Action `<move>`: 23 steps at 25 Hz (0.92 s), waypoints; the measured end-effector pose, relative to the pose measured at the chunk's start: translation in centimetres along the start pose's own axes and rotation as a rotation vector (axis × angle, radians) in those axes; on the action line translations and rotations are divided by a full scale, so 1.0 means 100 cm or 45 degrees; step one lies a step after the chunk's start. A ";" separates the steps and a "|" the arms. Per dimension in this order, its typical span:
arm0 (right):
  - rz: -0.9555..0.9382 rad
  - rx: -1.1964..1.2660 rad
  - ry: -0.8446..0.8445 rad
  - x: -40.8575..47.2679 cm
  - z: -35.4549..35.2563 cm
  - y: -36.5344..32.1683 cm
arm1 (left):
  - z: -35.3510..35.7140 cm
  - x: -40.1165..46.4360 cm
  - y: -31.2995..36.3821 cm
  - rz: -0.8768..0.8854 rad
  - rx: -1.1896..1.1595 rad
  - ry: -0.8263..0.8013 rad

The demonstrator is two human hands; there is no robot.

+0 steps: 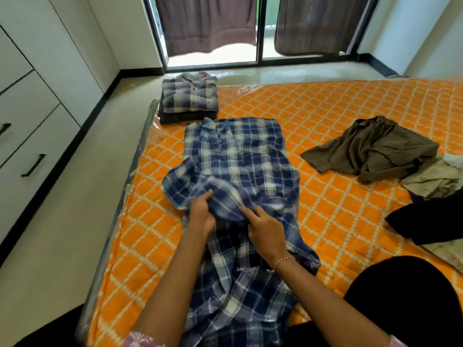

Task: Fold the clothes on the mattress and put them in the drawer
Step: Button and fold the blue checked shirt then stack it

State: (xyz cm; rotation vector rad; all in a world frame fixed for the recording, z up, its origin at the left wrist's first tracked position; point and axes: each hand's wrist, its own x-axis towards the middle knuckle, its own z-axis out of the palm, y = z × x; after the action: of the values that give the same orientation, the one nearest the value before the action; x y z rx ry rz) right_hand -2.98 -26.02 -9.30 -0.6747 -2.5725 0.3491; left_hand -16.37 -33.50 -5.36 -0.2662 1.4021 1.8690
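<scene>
Both your hands — left hand [200, 211] and right hand [265, 229] — have fingers pinching a bunched sleeve of the blue plaid shirt [238, 156] lying mid-mattress [350, 116], so an uneven pull could drag the smoothed collar end askew.

The single head-worn wide-angle camera looks forward and down from close above the orange diamond-patterned mattress [350, 116], facing along it toward the dark-framed glass sliding door [259, 28] at the far wall.
</scene>
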 end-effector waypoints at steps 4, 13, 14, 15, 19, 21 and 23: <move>-0.125 0.040 -0.009 -0.017 -0.004 -0.020 | -0.031 -0.021 0.036 0.226 -0.380 -0.140; -0.313 0.212 -0.328 -0.045 0.015 -0.063 | -0.101 -0.036 -0.017 0.020 -0.417 0.259; -0.352 0.219 -0.382 -0.050 0.017 -0.068 | -0.097 -0.040 -0.023 -0.027 -0.329 0.283; -0.377 0.205 -0.362 -0.053 0.018 -0.071 | -0.094 -0.042 -0.020 -0.024 -0.246 0.301; -0.347 0.169 -0.244 -0.056 0.017 -0.077 | -0.110 -0.039 0.012 0.153 -0.371 0.313; -0.259 -0.026 -0.466 -0.058 0.019 -0.070 | -0.127 -0.033 0.005 0.038 -0.272 0.517; -0.194 -0.191 -0.675 -0.065 0.023 -0.052 | -0.127 -0.035 -0.012 -0.047 -0.114 0.778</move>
State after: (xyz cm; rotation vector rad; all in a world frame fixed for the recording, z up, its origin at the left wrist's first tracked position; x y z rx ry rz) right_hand -1.17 -34.08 -11.76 -0.4776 -3.1586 0.3194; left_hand -16.60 -46.28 -8.96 -0.9651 1.6846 1.9036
